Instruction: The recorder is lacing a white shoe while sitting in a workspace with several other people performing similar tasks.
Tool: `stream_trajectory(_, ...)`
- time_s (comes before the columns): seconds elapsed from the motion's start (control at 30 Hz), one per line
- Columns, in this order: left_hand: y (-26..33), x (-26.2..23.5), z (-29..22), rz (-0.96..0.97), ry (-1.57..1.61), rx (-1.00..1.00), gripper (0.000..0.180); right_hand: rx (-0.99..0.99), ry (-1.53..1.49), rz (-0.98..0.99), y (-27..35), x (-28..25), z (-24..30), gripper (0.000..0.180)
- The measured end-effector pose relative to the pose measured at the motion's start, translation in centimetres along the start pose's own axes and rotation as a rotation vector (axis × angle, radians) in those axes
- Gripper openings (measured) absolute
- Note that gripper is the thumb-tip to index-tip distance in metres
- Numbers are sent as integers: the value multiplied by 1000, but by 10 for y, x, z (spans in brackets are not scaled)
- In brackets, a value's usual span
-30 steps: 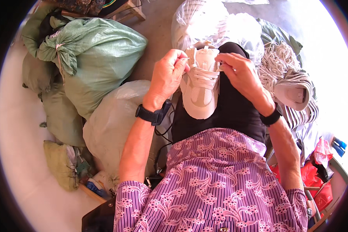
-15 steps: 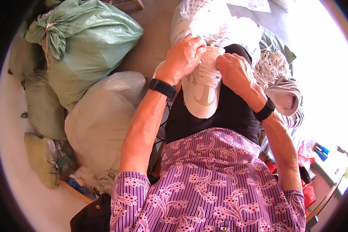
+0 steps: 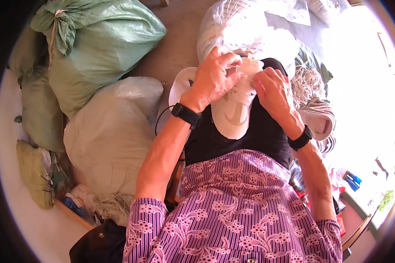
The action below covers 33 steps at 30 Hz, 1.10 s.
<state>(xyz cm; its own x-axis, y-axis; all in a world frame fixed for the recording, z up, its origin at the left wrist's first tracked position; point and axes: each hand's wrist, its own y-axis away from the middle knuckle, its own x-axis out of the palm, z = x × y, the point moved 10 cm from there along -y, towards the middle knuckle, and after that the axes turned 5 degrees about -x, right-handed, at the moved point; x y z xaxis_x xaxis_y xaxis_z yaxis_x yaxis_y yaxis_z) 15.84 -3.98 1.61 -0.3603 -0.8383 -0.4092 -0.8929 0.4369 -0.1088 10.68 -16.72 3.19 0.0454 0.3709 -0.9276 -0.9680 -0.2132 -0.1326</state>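
Note:
A white and beige shoe upper (image 3: pixel 231 119) rests on my black-clad lap, its toe pointing toward me. Flat white laces (image 3: pixel 241 94) cross its front below the tongue. My left hand (image 3: pixel 210 81) is at the upper's left side, thumb and fingers closed round what looks like a thin white lace end. On the other side, my right hand (image 3: pixel 274 92) has its fingers curled against the upper's edge by the eyelets; its fingertips are partly hidden. Another pale shoe upper (image 3: pixel 179 90) shows behind my left wrist.
Bundled white laces (image 3: pixel 309 83) and stacked shoe uppers (image 3: pixel 318 120) lie to the right of my lap. A clear bag (image 3: pixel 232 26) of pale pieces stands ahead. On the left are a tied green sack (image 3: pixel 105 48) and a whitish sack (image 3: pixel 114 131).
Both hands and the shoe upper sit slightly lower in view. The left hand's fingers have spread somewhat from their tighter pinch. More of the pale upper by my left wrist shows.

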Motion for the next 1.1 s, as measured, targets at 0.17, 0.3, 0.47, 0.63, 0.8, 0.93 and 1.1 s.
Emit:
stream_trajectory(0.17,1,9,2,105,1,-99,20,-90,-82,-84,-2,8,5,1)
stream_trajectory(0.3,-4,10,-6,105,-185,-80,15,-93,-63,-48,-6,11,5,4)
stream_trajectory(0.47,-8,16,-9,149,-251,-48,13,-85,-56,-3,-9,9,11,5)
stream_trajectory(0.63,-8,22,6,222,-124,-174,11,-101,-64,-3,-11,12,14,5)
stream_trajectory(0.8,-6,23,11,247,-110,-228,11,-30,-156,-15,-12,15,7,5)
stream_trajectory(0.93,-6,24,9,220,-27,-227,10,17,-178,2,-11,20,4,6)
stream_trajectory(1.1,-7,26,2,254,-243,-151,12,-50,-17,12,-7,15,7,4)
